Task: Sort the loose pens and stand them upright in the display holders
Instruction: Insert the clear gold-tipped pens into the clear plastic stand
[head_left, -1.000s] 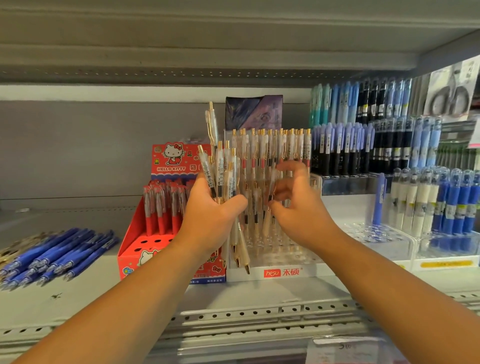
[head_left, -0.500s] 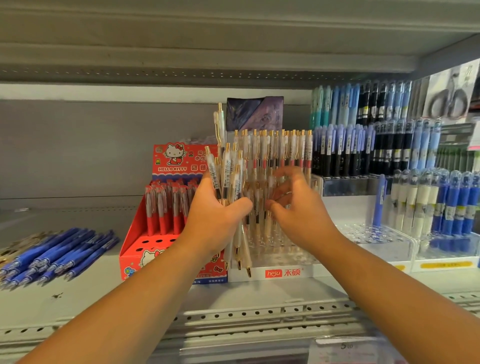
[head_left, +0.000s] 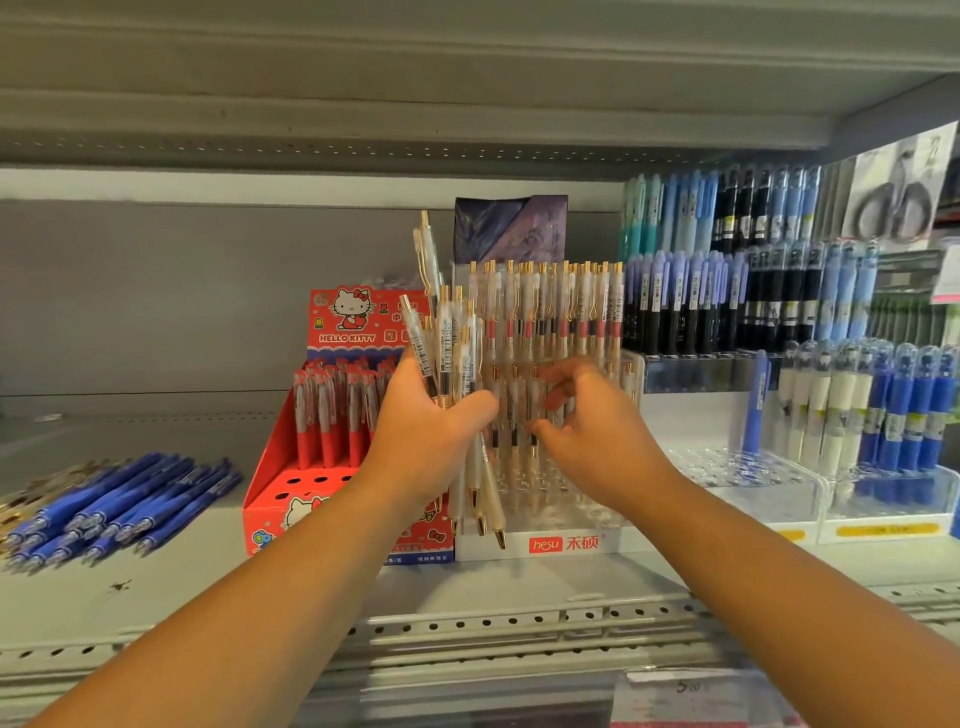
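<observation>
My left hand (head_left: 431, 447) grips a bundle of white pens with gold clips (head_left: 452, 348), tips pointing down, in front of the left edge of the clear display holder (head_left: 613, 543) with a red label. Several matching white pens (head_left: 571, 306) stand upright in the holder's back rows. My right hand (head_left: 592, 436) is among those standing pens. Its curled fingers and thumb pinch one white pen (head_left: 530, 410) low in the holder. The pen's lower end is hidden behind the hand.
A pile of loose blue pens (head_left: 130, 499) lies on the shelf at the left. A red Hello Kitty box (head_left: 343, 332) of red pens stands beside the holder. Clear holders (head_left: 883, 525) with blue and white pens fill the right. Another shelf (head_left: 467, 104) hangs close overhead.
My right hand has sunk a little lower among the standing pens. My left hand has shifted its bundle slightly right and down.
</observation>
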